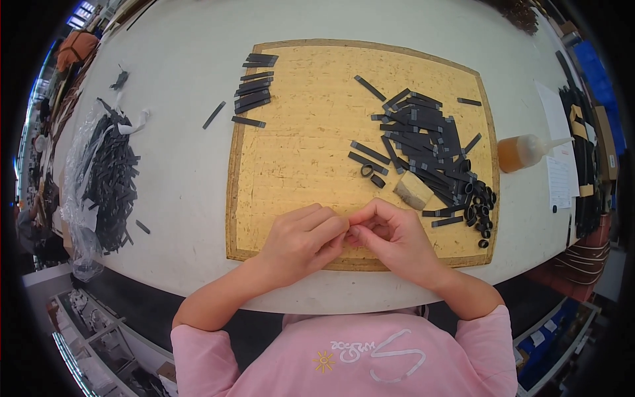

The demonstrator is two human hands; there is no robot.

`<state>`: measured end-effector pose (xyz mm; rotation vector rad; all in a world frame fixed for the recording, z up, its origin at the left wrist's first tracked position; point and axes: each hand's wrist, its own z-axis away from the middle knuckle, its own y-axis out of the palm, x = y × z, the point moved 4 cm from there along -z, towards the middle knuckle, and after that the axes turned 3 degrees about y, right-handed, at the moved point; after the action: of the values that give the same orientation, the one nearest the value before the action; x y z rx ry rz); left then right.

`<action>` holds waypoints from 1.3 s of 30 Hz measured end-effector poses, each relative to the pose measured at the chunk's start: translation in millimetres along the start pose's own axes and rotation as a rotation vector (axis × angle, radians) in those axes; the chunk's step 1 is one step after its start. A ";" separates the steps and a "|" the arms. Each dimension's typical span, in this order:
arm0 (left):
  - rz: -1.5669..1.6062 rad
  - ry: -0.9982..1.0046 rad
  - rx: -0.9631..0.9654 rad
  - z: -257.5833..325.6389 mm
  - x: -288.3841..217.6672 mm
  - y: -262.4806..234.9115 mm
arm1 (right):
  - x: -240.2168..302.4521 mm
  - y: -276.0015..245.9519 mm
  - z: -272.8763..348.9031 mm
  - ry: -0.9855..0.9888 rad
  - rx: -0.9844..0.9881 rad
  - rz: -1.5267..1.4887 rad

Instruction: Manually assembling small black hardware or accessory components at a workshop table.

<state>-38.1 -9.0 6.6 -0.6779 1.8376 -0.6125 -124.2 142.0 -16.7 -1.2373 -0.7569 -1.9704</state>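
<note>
Fingers (331,228): left hand (297,238), right hand (402,241) pinched closed, meeting; cannot tell what's held
Black strips (426,120): beyond, rightward
Black rings (471,213): right

Your L hand (299,239) & R hand (399,242) hid anything btwn them, couldn't ID it; your pink shirt (297,364) was cut off at btm edge.

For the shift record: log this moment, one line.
left hand, right hand: close together over yellow board; hold: unclear; black strips: heaped on board; black rings: beside strips; bottle: right of board
</note>
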 end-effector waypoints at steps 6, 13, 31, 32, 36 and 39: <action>0.288 -0.210 -0.072 3.9 6.9 -2.9 | 3.1 -0.8 -1.0 -0.017 0.007 0.017; 0.245 -0.174 -0.104 7.5 2.4 -7.9 | 6.0 2.5 0.3 -0.130 0.005 0.054; 0.643 -0.436 -0.309 15.6 6.4 7.0 | 10.8 4.8 -3.4 -0.176 -0.127 0.089; 0.701 -0.455 -0.313 15.2 7.8 8.4 | 14.6 4.5 -2.1 -0.247 -0.167 0.184; 0.842 -0.537 -0.296 15.4 11.0 11.0 | 26.3 5.1 2.5 -0.386 -0.226 0.401; 0.991 -0.627 -0.253 16.1 16.2 12.9 | 21.6 6.4 2.4 -0.382 -0.221 0.378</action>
<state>-30.1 -12.7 -18.1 -0.0290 1.4078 0.4506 -124.7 134.8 4.7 -1.7769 -0.4427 -1.5574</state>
